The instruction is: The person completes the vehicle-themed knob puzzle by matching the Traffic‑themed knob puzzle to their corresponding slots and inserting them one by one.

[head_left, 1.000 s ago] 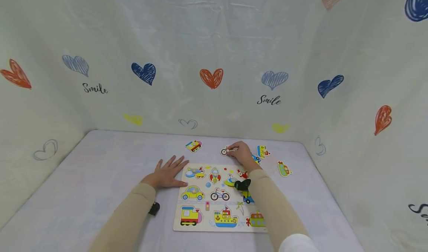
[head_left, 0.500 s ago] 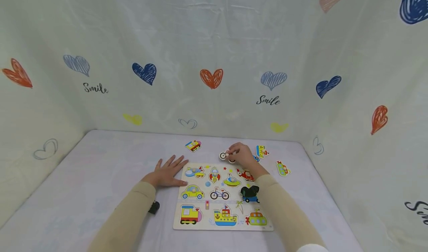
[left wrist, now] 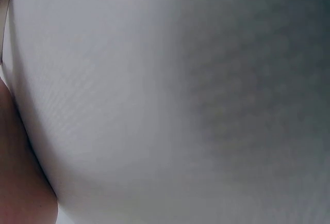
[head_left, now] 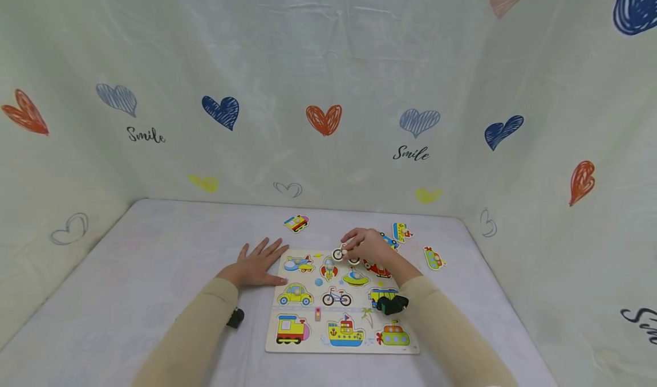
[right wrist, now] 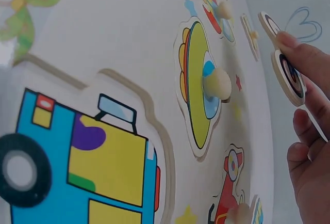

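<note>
One loose pinch of your right hand (head_left: pixel 370 247) drops the bike piece (head_left: pixel 344 254) (left hand (head_left: pixel 258 266) flat, holding nothing) onto seated pieces.

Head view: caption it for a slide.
Right hand holds a wheeled wooden piece over the vehicle puzzle board; left hand lies flat beside it.

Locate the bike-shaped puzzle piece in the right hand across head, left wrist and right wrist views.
Head: bike piece centre frame, pinched by the right hand over the puzzle board's far edge.
Left wrist: not in it; only pale cloth.
Right wrist: upper right, edge-on between fingertips.
Shared landmark: UFO piece with peg, seated in the board.
</note>
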`<state>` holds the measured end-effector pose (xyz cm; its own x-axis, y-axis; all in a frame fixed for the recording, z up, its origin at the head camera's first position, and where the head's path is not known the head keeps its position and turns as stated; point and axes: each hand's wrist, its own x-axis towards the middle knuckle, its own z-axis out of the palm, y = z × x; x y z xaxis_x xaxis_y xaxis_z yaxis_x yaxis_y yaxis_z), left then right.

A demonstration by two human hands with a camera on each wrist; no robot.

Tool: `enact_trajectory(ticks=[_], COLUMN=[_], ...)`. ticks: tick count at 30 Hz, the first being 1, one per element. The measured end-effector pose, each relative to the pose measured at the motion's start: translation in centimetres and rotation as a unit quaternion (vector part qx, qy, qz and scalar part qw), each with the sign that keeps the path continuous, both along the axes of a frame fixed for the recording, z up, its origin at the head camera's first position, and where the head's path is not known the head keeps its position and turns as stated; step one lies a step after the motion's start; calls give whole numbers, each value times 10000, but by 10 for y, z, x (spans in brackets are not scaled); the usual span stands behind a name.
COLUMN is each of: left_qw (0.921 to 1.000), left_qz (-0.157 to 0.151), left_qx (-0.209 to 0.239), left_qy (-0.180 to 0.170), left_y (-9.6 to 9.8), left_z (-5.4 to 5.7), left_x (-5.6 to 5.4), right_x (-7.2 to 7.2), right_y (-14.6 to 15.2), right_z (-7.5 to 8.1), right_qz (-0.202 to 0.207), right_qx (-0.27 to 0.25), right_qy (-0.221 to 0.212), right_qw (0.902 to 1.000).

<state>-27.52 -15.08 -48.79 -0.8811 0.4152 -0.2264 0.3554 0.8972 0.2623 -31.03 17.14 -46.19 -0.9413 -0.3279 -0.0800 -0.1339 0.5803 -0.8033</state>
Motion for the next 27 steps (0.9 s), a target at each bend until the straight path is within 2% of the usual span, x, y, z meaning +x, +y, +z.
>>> enact_trajectory(ticks=[7,18,27], left_qw=[10000,10000,10000], left_qz=[28,-15,-21], left_qx=[10,12,15], left_qy=[-43,-5,-6], left_y=[0,0,-1], left_z=[4,1,1], left_x=[1,0,0], right_x=[16,32,42], right_y=[-3,-9,-14], right_z=[7,-8,-15], right_qz=[455,1041,1684], right_qx=[34,-35,281], right_qy=[77,-140,-39], right_qw=[9989,9945,9853])
